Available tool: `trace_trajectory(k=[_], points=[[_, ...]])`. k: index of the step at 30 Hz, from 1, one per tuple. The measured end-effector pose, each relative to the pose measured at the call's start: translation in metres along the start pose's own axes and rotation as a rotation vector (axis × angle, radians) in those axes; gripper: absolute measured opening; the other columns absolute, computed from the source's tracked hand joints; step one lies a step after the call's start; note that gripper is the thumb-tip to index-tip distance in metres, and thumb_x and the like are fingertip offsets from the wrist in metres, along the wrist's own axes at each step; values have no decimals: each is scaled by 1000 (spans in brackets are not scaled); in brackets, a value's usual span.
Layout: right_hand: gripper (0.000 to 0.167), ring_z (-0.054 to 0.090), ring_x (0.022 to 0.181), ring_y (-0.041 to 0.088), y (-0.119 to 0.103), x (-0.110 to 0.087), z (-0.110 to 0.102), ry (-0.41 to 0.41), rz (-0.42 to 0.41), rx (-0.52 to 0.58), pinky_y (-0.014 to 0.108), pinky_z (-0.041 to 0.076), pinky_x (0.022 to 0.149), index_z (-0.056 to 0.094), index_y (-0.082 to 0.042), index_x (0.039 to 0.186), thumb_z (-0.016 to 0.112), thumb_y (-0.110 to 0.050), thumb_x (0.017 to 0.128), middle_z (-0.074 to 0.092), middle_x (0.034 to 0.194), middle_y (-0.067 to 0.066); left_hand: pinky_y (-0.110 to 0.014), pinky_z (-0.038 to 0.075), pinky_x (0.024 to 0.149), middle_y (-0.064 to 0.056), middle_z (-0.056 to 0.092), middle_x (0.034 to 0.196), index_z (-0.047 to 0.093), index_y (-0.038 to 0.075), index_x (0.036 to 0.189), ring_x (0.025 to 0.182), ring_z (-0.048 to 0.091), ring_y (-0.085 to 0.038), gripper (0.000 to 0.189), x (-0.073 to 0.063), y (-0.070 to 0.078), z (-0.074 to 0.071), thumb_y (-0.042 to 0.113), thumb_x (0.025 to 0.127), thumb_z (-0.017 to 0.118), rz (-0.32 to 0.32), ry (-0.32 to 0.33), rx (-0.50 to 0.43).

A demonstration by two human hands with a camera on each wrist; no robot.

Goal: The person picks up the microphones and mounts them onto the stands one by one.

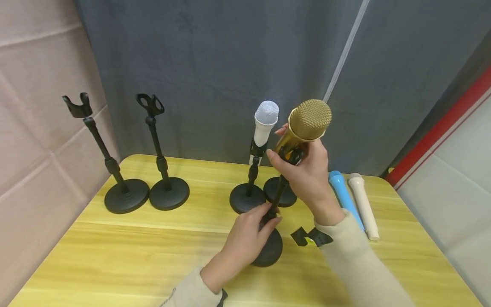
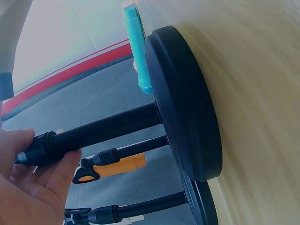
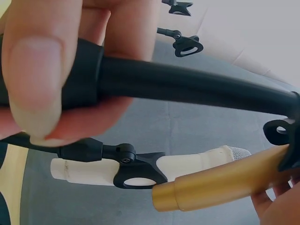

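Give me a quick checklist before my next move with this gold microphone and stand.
1. Left fingers gripping the near stand: ok.
2. Right fingers holding the gold microphone: ok.
3. Gold microphone fully seated in the near stand's clip: cannot tell, partly hidden.
4. White microphone held in its own stand: ok.
5. Blue microphone lying apart from the near stand: ok.
6. Both left-side stands loaded: not ok, no microphone in either.

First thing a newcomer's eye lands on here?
Probably the gold microphone, right of centre in the head view, gripped by the right hand at the top of a black stand whose pole the left hand holds. Next, the white microphone clipped in another stand behind, to the left. Then the bright blue microphone, lying on the table to the right.
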State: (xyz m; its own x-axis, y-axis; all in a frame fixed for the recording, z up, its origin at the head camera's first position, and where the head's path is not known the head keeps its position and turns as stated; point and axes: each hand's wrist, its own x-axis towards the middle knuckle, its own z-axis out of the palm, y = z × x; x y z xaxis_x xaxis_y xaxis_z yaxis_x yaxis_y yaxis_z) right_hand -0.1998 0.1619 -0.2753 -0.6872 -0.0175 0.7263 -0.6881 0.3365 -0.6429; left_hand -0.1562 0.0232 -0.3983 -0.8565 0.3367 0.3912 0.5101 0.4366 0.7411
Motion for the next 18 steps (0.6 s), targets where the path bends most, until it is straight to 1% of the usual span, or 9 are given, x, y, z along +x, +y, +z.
trace_trajectory(k=[4, 7, 11, 14, 18], points=[[52, 62, 105, 24, 2, -1, 2, 21, 1, 26, 28, 49, 95, 58, 0, 126, 80, 3, 78, 66, 116, 6, -27, 60, 82, 6, 74, 104, 69, 20, 112, 98, 73, -10, 17, 0, 0, 0, 31, 101, 63, 1, 5, -9], [52, 62, 103, 23, 2, -1, 4, 29, 4, 40, 28, 50, 93, 58, 2, 126, 80, 3, 78, 66, 114, 3, -26, 60, 81, 6, 74, 102, 69, 19, 111, 97, 72, -10, 17, 0, -1, 0, 31, 101, 63, 1, 8, -14], [51, 62, 100, 18, 3, -1, 4, 34, 1, 33, 28, 51, 91, 58, 2, 126, 79, 1, 79, 67, 112, 3, -26, 59, 81, 6, 74, 101, 69, 20, 111, 96, 72, -9, 16, -1, -1, 0, 31, 101, 63, 1, 8, -10], [50, 62, 100, 18, 3, 0, 4, 36, -2, 37, 28, 51, 90, 58, 1, 125, 79, 1, 79, 66, 111, 1, -26, 60, 81, 6, 74, 102, 69, 20, 111, 96, 72, -9, 16, -1, 0, 0, 31, 101, 63, 2, 7, -8], [49, 63, 99, 19, 3, 0, 5, 43, -5, 57, 27, 51, 89, 58, 2, 123, 79, 2, 79, 66, 109, -5, -26, 60, 81, 6, 74, 102, 69, 19, 112, 97, 73, -10, 16, 0, 0, 0, 30, 101, 63, 2, 4, -15]])
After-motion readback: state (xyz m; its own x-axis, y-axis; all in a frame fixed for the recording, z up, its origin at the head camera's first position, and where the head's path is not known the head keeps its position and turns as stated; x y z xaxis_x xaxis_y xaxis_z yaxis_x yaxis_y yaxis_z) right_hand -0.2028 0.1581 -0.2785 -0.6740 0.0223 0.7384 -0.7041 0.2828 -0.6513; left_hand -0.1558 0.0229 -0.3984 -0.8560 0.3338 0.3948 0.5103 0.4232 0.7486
